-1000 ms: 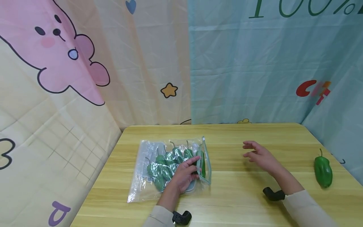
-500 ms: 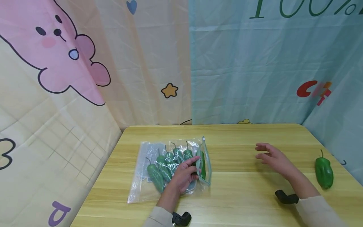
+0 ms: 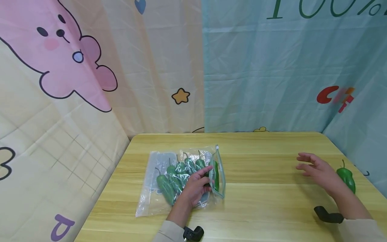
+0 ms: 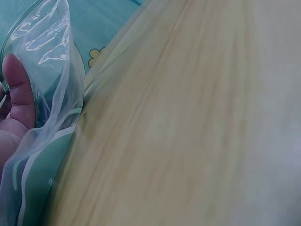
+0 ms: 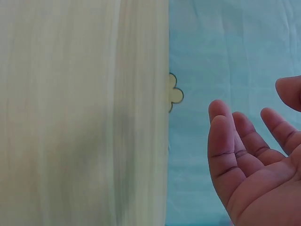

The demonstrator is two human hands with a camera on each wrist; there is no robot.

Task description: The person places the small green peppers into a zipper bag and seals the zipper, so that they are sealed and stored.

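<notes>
A clear zip bag (image 3: 145, 203) lies on the left half of the table with several green peppers (image 3: 164, 188) inside. My left hand (image 3: 195, 188) holds the bag's mouth at its right side, fingers at the pale zip edge (image 3: 222, 171). Close to that edge, another green pepper (image 3: 216, 176) shows within the bag. In the left wrist view, clear plastic (image 4: 63, 89) rises beside the fingers. Over the right side of the table, my right hand (image 3: 317, 171) is in the air, fingers loosely bent and holding nothing. A single green pepper (image 3: 347, 178) lies beyond it, partly hidden by the hand and wrist.
The wooden table (image 3: 257, 201) has a straight back edge against a blue and cream printed curtain (image 3: 260, 67). Another cream curtain (image 3: 60, 161) hangs along the left side. Each wrist wears a black camera mount (image 3: 328, 215).
My right hand has moved right across the table, from well left of the lone pepper to beside it. My left hand and the bag have stayed in place.
</notes>
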